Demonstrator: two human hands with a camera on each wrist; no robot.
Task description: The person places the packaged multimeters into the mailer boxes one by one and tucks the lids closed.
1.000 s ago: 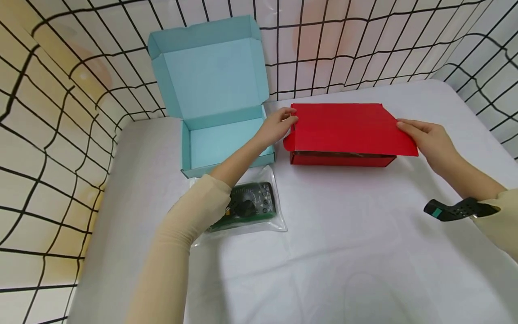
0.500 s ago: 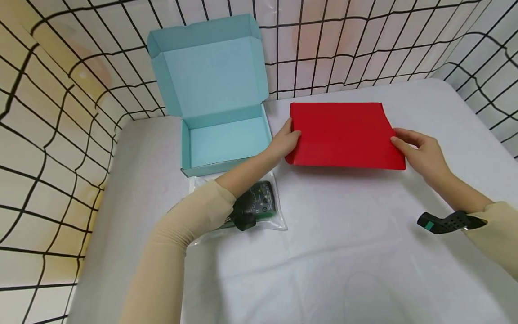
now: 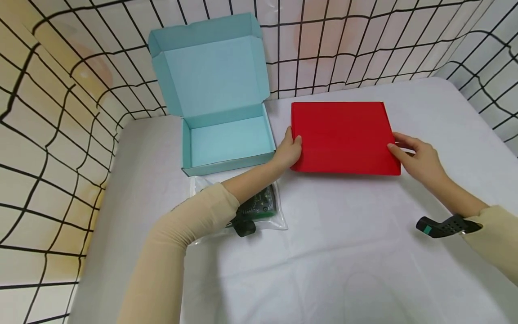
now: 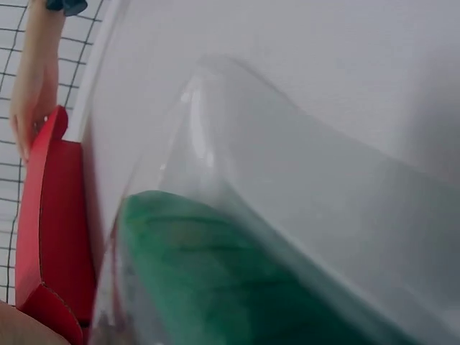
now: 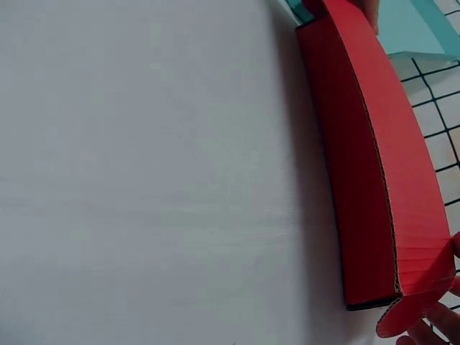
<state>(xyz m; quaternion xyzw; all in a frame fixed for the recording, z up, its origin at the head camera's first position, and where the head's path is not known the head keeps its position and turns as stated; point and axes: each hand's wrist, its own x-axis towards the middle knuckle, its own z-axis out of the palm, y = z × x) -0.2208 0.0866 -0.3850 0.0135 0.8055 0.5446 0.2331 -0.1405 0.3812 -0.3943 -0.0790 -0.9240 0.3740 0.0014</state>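
Note:
A red cardboard box [image 3: 344, 135] lies on the white table with its lid down over it. My left hand [image 3: 288, 148] holds its left side, thumb on top of the lid and fingers along the edge. At the right side, the thumb of my right hand [image 3: 418, 157] is on the lid edge, with the fingers beside it. In the right wrist view, a rounded flap [image 5: 413, 314] sticks out at the lid's corner, with fingertips against it. The front wall [image 5: 345, 180] shows below the lid edge.
A light blue box [image 3: 226, 139] stands open at the left, its lid raised against the black wire grid [image 3: 319, 58]. In front of it lies a clear plastic bag [image 3: 279, 220] with a green-and-black device [image 3: 261, 204], partly hidden by my left arm.
The red lid has come down over the front of its box. Both hands have moved down along the sides, toward me, and the right hand also slightly left.

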